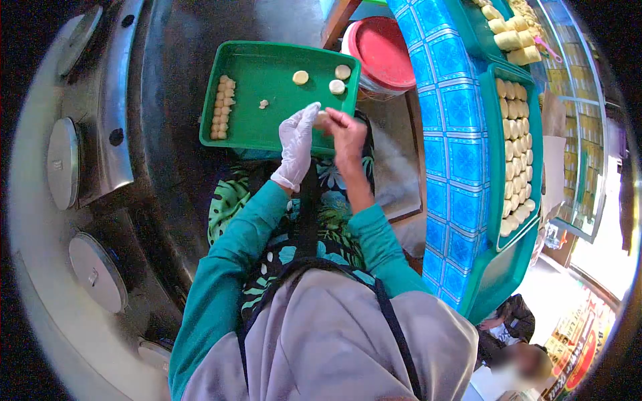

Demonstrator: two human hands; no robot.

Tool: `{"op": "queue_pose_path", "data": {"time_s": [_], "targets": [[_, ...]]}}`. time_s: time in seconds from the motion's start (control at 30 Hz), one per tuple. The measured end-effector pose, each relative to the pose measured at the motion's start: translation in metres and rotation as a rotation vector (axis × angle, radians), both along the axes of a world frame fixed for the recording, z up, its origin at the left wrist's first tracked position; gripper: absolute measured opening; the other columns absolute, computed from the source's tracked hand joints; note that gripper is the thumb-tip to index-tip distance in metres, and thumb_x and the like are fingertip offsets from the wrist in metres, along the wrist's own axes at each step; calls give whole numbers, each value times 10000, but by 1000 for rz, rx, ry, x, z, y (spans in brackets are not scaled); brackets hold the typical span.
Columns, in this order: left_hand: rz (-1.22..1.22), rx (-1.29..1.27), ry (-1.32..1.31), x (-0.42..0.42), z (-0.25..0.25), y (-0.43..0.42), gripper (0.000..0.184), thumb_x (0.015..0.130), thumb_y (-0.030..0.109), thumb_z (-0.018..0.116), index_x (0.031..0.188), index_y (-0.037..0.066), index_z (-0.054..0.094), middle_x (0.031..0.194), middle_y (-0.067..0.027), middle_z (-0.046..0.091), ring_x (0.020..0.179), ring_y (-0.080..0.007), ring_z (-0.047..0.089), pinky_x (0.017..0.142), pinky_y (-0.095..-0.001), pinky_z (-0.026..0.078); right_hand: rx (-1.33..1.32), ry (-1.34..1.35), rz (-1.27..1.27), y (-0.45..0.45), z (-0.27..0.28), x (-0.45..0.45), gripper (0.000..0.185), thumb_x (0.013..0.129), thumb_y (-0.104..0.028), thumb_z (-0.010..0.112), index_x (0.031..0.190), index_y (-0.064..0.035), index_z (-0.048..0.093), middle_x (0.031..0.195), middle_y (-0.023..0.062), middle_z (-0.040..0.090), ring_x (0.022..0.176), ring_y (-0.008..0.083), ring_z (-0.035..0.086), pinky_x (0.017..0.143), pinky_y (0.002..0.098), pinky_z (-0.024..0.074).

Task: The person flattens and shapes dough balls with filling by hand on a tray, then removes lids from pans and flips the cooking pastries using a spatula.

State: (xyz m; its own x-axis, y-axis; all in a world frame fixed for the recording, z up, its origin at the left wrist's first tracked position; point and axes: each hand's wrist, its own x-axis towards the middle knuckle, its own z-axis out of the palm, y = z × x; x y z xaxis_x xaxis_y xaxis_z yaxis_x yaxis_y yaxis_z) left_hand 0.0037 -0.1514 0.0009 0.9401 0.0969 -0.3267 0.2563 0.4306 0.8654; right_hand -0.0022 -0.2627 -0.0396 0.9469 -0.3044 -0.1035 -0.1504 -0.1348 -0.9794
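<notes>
My left hand [295, 144], in a white glove, is closed on a pale piece of dough [322, 121] above the near edge of a green tray [257, 70]. The bare fingers of my right hand [347, 137] pinch the same piece from the other side; its shape is partly hidden and blurred. Inside the tray lie three round, flat dough pieces: a yellowish one [300, 77] and two paler ones [342, 72] near the right wall. A small dough scrap [263, 104] sits nearer the middle. Small dough balls [223, 107] line the left side in two rows.
A bucket with a red lid [382, 50] stands right of the tray. Further right, a table with a blue checked cloth [436, 134] carries a green tray [493, 154] with rows of dough pieces. Round metal lids [63, 164] line the left. Another person [515, 321] is at lower right.
</notes>
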Motion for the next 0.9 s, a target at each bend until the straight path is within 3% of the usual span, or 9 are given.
{"op": "queue_pose_path", "data": {"time_s": [0.07, 0.17, 0.23, 0.33, 0.4, 0.5, 0.57, 0.7, 0.9], "targets": [[70, 33, -64, 6, 0, 1, 268, 900, 192, 638, 1051, -25, 677, 936, -27, 679, 850, -81, 578, 764, -229, 462, -365, -114, 142, -15, 32, 23, 238, 772, -97, 668, 983, 11, 686, 857, 170, 700, 763, 248, 687, 711, 345, 533], [-6, 168, -8, 9, 4, 21, 293, 901, 199, 640, 1039, -58, 670, 953, -39, 676, 847, -88, 567, 785, -249, 457, -552, -104, 294, -31, 23, 60, 185, 763, -66, 627, 922, 7, 687, 817, 185, 683, 756, 328, 672, 704, 400, 532], [101, 352, -91, 9, 7, 36, 278, 905, 198, 635, 1020, -51, 675, 914, -41, 673, 813, -99, 569, 750, -256, 460, -1047, -32, 605, -35, 21, 74, 168, 721, -52, 619, 870, -19, 691, 835, 173, 666, 792, 345, 641, 709, 441, 516], [299, 456, -160, 1, 18, 71, 226, 923, 183, 608, 964, -24, 688, 866, -44, 675, 762, -93, 569, 690, -240, 453, -1037, -408, 472, -39, 13, 73, 204, 703, -9, 626, 896, -38, 688, 831, 137, 646, 789, 332, 607, 750, 435, 492], [167, 358, 64, -22, 28, 100, 315, 943, 252, 578, 730, 28, 630, 752, -23, 653, 685, -67, 566, 631, -213, 438, -922, -551, 418, -48, 21, 55, 202, 700, -13, 616, 882, -56, 692, 849, 122, 634, 826, 318, 590, 764, 411, 477], [11, 115, 398, -45, 13, 118, 318, 917, 328, 614, 850, 17, 604, 805, -69, 638, 714, -147, 602, 669, -265, 490, -866, -382, -21, -49, 12, 21, 200, 748, -26, 618, 935, -43, 688, 882, 125, 642, 872, 316, 594, 776, 408, 477], [199, -361, 742, -57, -2, 116, 427, 923, 354, 600, 1158, 2, 543, 1133, -158, 574, 960, -290, 583, 831, -393, 513, -676, -72, -176, -49, -3, 6, 245, 792, -105, 658, 1025, -32, 670, 942, 147, 638, 939, 314, 587, 840, 423, 455], [79, -686, 573, -51, -25, 120, 495, 922, 336, 606, 1323, 96, 442, 1291, -151, 499, 1143, -388, 500, 948, -530, 462, -943, -189, -40, -24, 21, 7, 510, 691, -310, 792, 1098, -39, 646, 1188, 245, 515, 1114, 399, 474, 946, 502, 371], [36, -702, 429, -50, -22, 109, 480, 920, 326, 606, 1338, 148, 449, 1353, -94, 499, 1244, -328, 466, 971, -633, 388, -1244, -115, 103, -13, 12, 36, 447, 647, -356, 796, 952, -56, 670, 1268, 262, 429, 1211, 417, 363, 940, 576, 352]]}}
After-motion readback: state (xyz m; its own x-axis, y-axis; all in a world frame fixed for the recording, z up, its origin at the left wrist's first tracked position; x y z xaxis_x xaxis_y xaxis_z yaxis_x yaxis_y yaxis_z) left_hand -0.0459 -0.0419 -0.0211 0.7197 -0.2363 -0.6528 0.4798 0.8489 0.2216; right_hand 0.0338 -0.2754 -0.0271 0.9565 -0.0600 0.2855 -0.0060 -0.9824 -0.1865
